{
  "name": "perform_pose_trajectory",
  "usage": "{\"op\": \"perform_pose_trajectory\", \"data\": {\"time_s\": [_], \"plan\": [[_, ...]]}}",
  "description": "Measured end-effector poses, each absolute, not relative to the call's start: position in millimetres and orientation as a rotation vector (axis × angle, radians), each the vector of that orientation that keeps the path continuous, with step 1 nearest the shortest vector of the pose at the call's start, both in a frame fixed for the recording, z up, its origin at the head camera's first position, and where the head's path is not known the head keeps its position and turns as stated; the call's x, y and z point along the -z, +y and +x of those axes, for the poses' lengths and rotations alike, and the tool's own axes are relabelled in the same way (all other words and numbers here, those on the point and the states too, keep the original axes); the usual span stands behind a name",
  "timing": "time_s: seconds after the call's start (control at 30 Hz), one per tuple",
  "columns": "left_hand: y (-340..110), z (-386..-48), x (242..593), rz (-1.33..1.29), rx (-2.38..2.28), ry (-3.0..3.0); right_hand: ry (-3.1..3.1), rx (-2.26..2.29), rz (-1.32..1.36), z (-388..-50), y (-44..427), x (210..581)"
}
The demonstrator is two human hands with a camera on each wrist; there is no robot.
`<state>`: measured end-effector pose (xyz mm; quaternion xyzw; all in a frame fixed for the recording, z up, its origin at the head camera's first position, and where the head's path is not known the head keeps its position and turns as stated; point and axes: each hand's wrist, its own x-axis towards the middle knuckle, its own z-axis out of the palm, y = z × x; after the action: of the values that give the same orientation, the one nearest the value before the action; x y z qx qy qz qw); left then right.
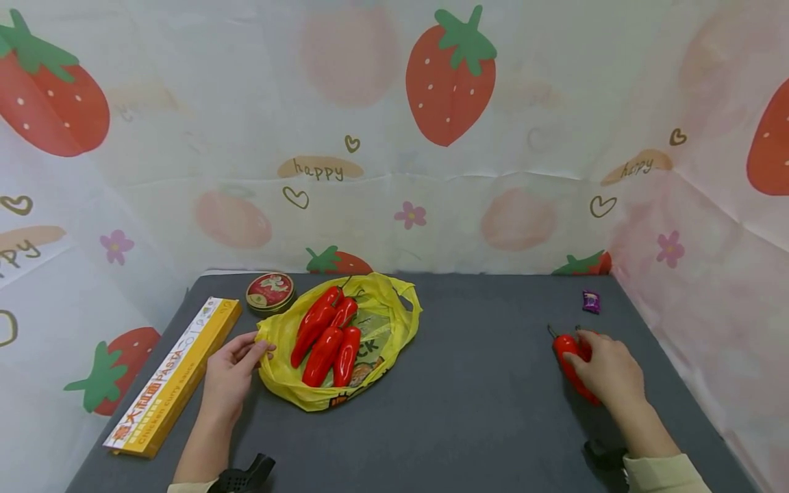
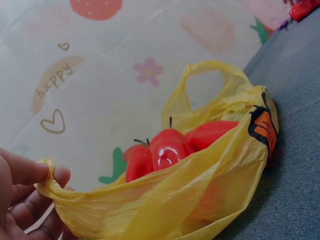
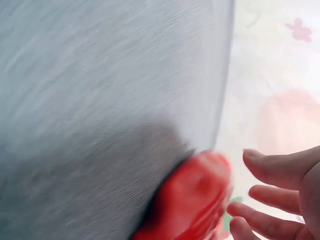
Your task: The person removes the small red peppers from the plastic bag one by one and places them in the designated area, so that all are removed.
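My left hand (image 1: pixel 231 373) pinches the left rim of a yellow plastic bag (image 1: pixel 280 383); the left wrist view shows the rim between thumb and fingers. Several shiny red chili peppers (image 1: pixel 324 349) with dark stems lie inside the spread bag. On the right side of the table, my right hand (image 1: pixel 607 366) is over red chili peppers (image 1: pixel 566 346), partly covering them. In the right wrist view a red pepper (image 3: pixel 192 195) lies beside the fingertips, and the thumb and fingers stand apart. Contact with it cannot be made out.
A long yellow and white pasta box (image 1: pixel 175 376) lies left of my left arm. Behind the bag's left side stands a round red-lidded tin (image 1: pixel 270 292). A small purple wrapped candy (image 1: pixel 591 302) is beyond the right-hand peppers. A strawberry-print cloth (image 1: pixel 394 137) hangs behind the grey table (image 1: pixel 468 383).
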<state>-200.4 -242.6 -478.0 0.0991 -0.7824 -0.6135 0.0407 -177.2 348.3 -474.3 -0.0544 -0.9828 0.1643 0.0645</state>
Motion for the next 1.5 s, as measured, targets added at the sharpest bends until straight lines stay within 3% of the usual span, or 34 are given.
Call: {"op": "perform_pose_trajectory", "data": {"time_s": [0.67, 1.5], "plan": [[-242.2, -198.9, 479.6, 0.305, 1.923, -2.368, -2.757, -0.890, 0.133, -207.6, 267.7, 440.3], [-244.7, -200.9, 482.6, 0.312, 1.957, -2.354, -2.755, -1.218, 0.327, -242.7, 141.1, 448.1]]}}
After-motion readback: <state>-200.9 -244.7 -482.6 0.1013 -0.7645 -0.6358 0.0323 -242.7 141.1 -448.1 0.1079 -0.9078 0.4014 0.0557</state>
